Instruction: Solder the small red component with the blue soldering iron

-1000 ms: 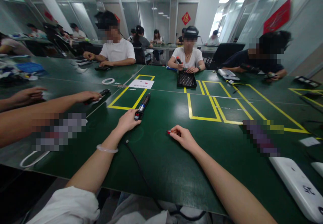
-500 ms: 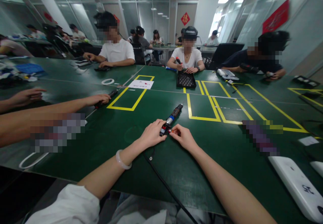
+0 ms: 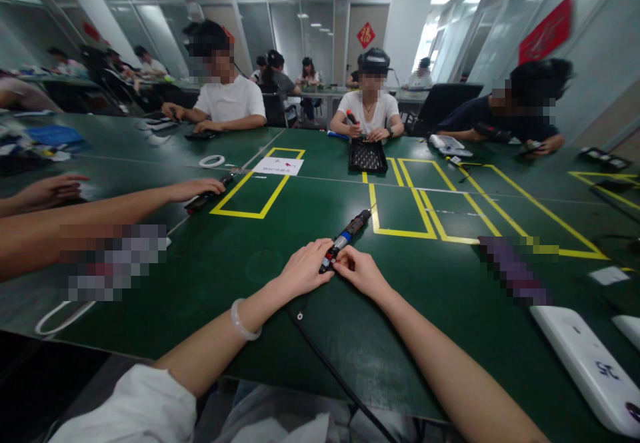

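A black pen-shaped power tool (image 3: 350, 231) with a blue band and a red rear end lies slanted on the green table (image 3: 310, 336), its tip pointing up and right. My left hand (image 3: 303, 271) grips its rear end. My right hand (image 3: 361, 271) pinches a small red part pressed against that same end. A black cable (image 3: 330, 370) trails from the tool toward me. A pale bangle (image 3: 243, 320) sits on my left wrist.
Yellow tape rectangles (image 3: 400, 210) mark the table ahead. A black tray (image 3: 369, 158) stands before the person opposite. A neighbour's arm (image 3: 125, 204) reaches in from the left with a similar tool (image 3: 207, 196). White devices (image 3: 585, 363) lie at the right; a white cord loop (image 3: 60, 313) lies left.
My left hand carried the tool from the left yellow rectangle rightward to my right hand. Both hands now meet at its rear end, and the tool has shifted slightly further right.
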{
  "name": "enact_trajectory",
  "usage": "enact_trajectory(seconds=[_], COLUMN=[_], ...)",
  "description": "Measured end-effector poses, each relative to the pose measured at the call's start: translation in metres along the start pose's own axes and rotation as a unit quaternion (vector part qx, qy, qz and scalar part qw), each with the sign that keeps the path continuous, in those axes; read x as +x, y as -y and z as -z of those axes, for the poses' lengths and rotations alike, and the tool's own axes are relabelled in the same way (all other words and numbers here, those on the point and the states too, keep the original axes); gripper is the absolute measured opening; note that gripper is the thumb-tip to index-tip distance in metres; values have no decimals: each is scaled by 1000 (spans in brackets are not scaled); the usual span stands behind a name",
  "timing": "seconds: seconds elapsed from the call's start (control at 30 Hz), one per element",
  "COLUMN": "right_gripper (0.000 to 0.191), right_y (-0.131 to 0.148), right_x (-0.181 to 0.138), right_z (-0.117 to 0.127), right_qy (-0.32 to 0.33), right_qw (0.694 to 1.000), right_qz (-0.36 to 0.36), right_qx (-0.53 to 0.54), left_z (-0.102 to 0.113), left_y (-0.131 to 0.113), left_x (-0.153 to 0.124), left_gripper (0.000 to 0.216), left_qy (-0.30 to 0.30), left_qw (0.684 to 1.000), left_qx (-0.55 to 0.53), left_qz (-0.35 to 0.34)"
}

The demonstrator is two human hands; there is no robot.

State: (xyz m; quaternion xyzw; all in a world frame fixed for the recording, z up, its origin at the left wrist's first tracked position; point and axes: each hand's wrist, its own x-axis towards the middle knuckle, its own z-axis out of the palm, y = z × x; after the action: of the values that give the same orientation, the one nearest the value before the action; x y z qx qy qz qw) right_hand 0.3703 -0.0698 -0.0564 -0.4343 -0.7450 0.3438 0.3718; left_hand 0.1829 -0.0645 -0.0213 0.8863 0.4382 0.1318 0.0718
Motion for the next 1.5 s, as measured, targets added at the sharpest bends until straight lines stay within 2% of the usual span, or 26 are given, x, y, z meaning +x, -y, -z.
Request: enact_trajectory(seconds=[0.3, 0.53, 0.67, 1.0, 1.17, 1.33, 1.5], right_gripper=[10, 10, 8, 7, 8, 8, 8], right_y=[4, -3, -2, 1, -1, -2, -2], right_x=[-3, -5, -5, -5, -5, -5, -5], right_z=[4, 6, 9, 9, 8, 7, 7], right_qy=[-29, -30, -21, -13, -13, -12, -11], right_qw=[998, 997, 997, 996, 995, 995, 995], right_qz=[36, 38, 41, 27, 31, 33, 34], right_qx=[-50, -64, -69, -90, -96, -97, -94], left_z=[-7, -3, 6, 38, 54, 62, 62], left_y=[-7, 9, 40, 172, 220, 238, 225], left_x=[6, 9, 8, -9, -27, -41, -43], left_gripper=[55, 56, 57, 63, 66, 64, 59], left_qy=[-15, -7, -3, 15, 10, -19, -81], left_qw=[997, 996, 991, 952, 931, 915, 902], left_qx=[66, 76, 92, 99, 108, 128, 171], left_qz=[30, 51, 96, 290, 348, 383, 388])
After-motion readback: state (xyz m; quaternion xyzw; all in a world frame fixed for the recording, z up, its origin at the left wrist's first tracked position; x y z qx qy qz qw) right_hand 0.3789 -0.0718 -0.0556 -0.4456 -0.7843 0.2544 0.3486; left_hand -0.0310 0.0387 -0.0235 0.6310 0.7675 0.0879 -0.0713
